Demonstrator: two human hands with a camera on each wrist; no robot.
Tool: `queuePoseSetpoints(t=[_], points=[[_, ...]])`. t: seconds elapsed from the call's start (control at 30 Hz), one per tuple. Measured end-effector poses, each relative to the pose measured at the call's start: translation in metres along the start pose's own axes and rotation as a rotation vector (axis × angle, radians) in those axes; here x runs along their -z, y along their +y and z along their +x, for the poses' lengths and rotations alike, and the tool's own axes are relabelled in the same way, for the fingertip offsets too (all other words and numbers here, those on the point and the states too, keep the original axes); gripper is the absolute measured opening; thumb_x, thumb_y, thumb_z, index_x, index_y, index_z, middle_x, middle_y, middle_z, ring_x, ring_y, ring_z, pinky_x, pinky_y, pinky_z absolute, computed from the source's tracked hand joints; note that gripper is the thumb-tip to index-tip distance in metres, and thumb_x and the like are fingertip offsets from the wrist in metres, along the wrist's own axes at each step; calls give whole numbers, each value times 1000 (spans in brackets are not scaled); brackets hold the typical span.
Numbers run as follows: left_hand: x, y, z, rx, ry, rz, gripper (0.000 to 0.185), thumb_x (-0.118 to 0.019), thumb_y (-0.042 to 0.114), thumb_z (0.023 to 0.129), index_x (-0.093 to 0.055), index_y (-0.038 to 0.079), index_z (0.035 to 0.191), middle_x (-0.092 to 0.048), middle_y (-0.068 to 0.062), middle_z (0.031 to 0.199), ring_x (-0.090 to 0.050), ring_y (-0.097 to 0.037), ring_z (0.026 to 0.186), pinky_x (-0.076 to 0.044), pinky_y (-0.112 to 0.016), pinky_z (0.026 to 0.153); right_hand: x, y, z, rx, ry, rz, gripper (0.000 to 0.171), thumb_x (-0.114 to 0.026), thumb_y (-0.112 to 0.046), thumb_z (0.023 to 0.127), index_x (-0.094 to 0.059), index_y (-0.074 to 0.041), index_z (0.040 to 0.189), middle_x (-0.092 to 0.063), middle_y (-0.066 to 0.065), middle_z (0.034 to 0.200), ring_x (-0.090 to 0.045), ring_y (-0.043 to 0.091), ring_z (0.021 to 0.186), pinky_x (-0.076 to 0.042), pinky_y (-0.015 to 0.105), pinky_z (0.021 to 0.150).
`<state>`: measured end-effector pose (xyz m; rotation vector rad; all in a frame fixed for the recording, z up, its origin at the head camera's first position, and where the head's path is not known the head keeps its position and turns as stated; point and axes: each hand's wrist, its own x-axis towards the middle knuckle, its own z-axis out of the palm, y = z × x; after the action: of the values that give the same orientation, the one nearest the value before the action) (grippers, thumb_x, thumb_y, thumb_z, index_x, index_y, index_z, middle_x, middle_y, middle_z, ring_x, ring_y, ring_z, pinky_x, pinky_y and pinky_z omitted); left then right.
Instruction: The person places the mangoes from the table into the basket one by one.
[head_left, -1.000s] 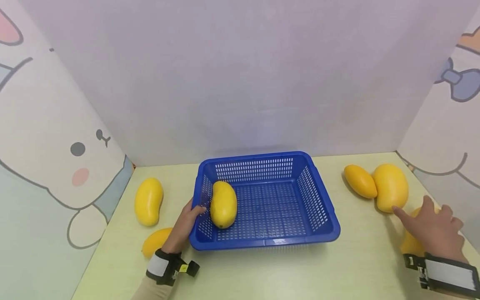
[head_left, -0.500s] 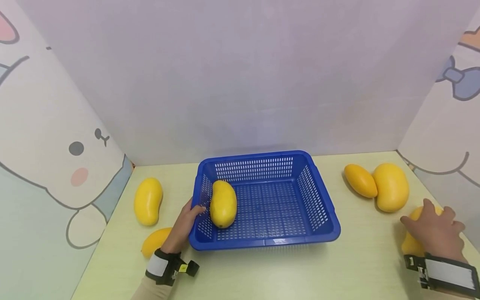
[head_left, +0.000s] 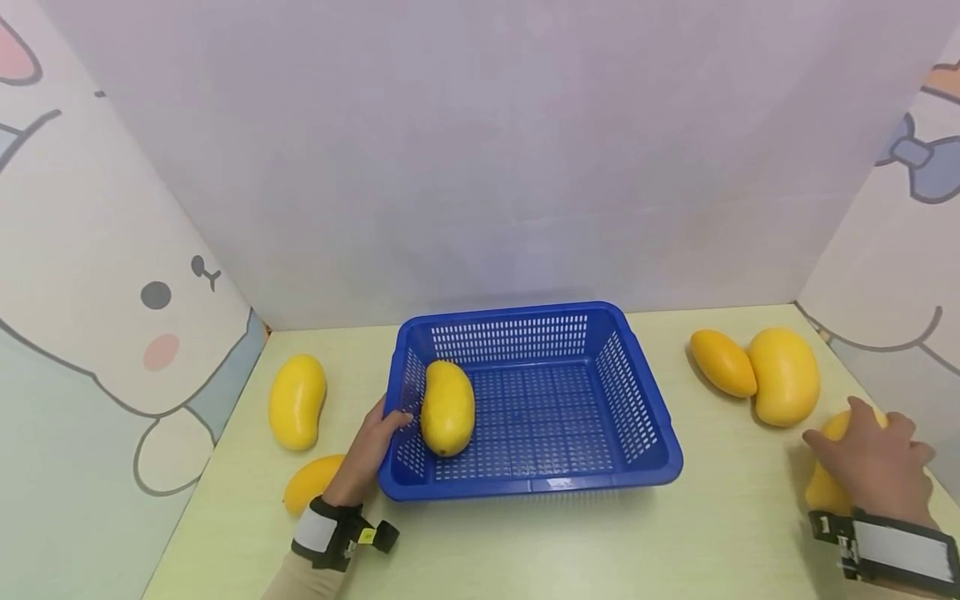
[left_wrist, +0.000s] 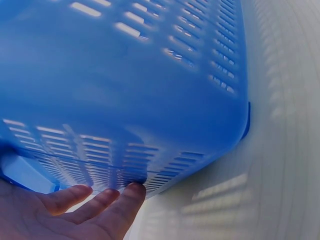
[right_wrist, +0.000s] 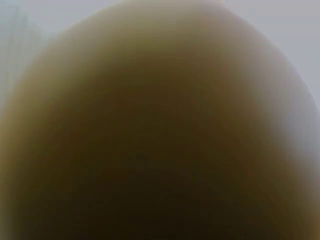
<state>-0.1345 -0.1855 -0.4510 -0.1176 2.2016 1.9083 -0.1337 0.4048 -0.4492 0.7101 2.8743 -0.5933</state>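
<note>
In the head view, my left hand (head_left: pixel 371 446) holds the left wall of a blue plastic basket (head_left: pixel 528 485), thumb over the rim. In the left wrist view its fingers (left_wrist: pixel 131 192) press the slotted outer wall. One yellow mango (head_left: pixel 447 408) lies inside the basket, at its left end. At the far right, my right hand (head_left: pixel 873 467) grips another yellow mango (head_left: pixel 827 492) from above, fingers spread and bent round it; their tips are partly hidden. That mango (right_wrist: pixel 160 115) fills the right wrist view, dark and blurred.
Beyond the right hand lie a small orange-yellow mango (head_left: pixel 723 363) and a larger yellow mango (head_left: pixel 784 377), side by side. Left of the basket are a yellow mango (head_left: pixel 297 402) and an orange-yellow mango (head_left: pixel 311 483), partly behind the left wrist. Walls (head_left: pixel 510 167) enclose the pale table (head_left: pixel 570 550).
My right thumb has drawn back from the larger mango to the side of the mango under the hand, whose fingers have bent slightly. The left hand and basket have stayed put.
</note>
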Motion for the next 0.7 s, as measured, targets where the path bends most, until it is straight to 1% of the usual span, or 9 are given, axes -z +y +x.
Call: queuePoseSetpoints(t=[0.1,0.3,0.53,0.7], points=[[0,0,0,-1,-3,1,66,-42,18,100,-19,12,162,-31,-18,161,-44,-42,135,-36,-63,109,1,4,0,32,30,11,93,-62,-40,93,-11,8,155,-3,52,142,-21,73,115,-41,76,71],[0,0,0,1,-7,-1,67,-43,18,100,-19,12,162,-31,-18,161,-45,-42,135,-37,-62,109,12,-7,-10,43,52,30,91,-60,-39,95,-10,8,155,0,49,146,-20,73,117,-40,76,70],[0,1,-1,12,-6,2,67,-44,20,100,-20,12,162,-32,-19,161,-46,-41,134,-39,-61,108,18,-11,-12,63,103,23,93,-62,-39,93,-11,8,156,0,50,148,-22,75,115,-42,73,61],[1,2,-1,10,-9,0,67,-44,20,100,-20,13,162,-32,-19,161,-48,-41,132,-40,-61,107,25,-19,-18,59,116,24,93,-62,-37,93,-9,7,156,1,49,149,-21,75,117,-43,74,63]])
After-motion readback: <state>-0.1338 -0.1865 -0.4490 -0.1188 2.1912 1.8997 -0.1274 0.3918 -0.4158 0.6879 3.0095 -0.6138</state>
